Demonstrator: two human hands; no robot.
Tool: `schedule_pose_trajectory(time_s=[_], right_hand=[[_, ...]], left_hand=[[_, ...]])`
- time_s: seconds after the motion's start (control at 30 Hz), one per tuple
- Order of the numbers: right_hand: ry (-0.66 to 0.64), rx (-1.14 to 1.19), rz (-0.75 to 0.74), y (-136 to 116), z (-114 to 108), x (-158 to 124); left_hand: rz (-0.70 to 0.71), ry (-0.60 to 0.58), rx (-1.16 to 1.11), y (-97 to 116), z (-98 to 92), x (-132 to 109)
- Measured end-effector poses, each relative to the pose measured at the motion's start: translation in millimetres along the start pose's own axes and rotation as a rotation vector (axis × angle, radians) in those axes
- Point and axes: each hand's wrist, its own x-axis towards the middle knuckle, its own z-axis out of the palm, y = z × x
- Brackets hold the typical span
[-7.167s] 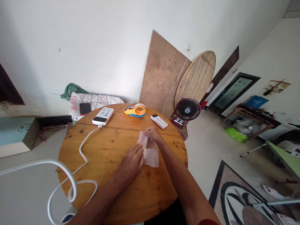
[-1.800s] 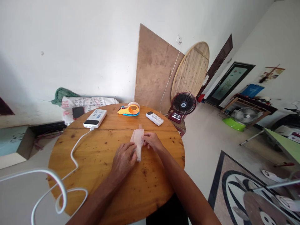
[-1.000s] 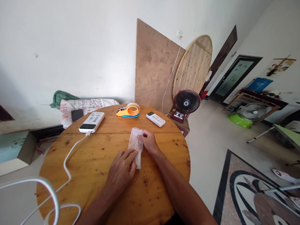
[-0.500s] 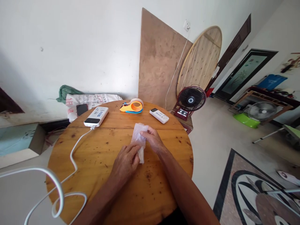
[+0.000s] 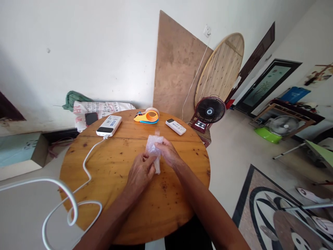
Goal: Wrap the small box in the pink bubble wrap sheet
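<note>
A thin, whitish translucent sheet (image 5: pixel 154 146), folded into a narrow strip, lies near the middle of the round wooden table (image 5: pixel 109 194). My left hand (image 5: pixel 140 172) presses its fingertips on the near end of the strip. My right hand (image 5: pixel 166 152) pinches the far part, which is bunched and curled back over itself toward me. Both hands are closed on the sheet.
At the table's far edge lie a white power bank (image 5: pixel 109 125) with a white cable (image 5: pixel 85 166) trailing to the left, an orange tape dispenser (image 5: pixel 147 116) and a white remote (image 5: pixel 176 126). A dark fan (image 5: pixel 209 111) stands on the floor behind.
The sheet went from a wider spread piece to a narrow folded strip. In the last second my right hand has curled its far end back toward me.
</note>
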Motion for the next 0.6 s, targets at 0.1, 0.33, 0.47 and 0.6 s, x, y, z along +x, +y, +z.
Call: schedule_pose_trajectory(time_s=[0.1,0.33,0.47,0.6], right_hand=[[0.001,-0.036,-0.045,2,1,-7],[-0.006,-0.139,-0.118,9,2,-23],[-0.012,-0.228,-0.146,10,3,-34],[-0.046,-0.283,-0.16,9,5,-48]], left_hand=[[-0.114,0.006,-0.024,0,-0.5,-2],[-0.305,0.099,-0.145,-5,1.6,-1],[-0.279,0.05,-0.252,-9,2.5,2],[-0.275,0.011,-0.337,-9,-0.6,2]])
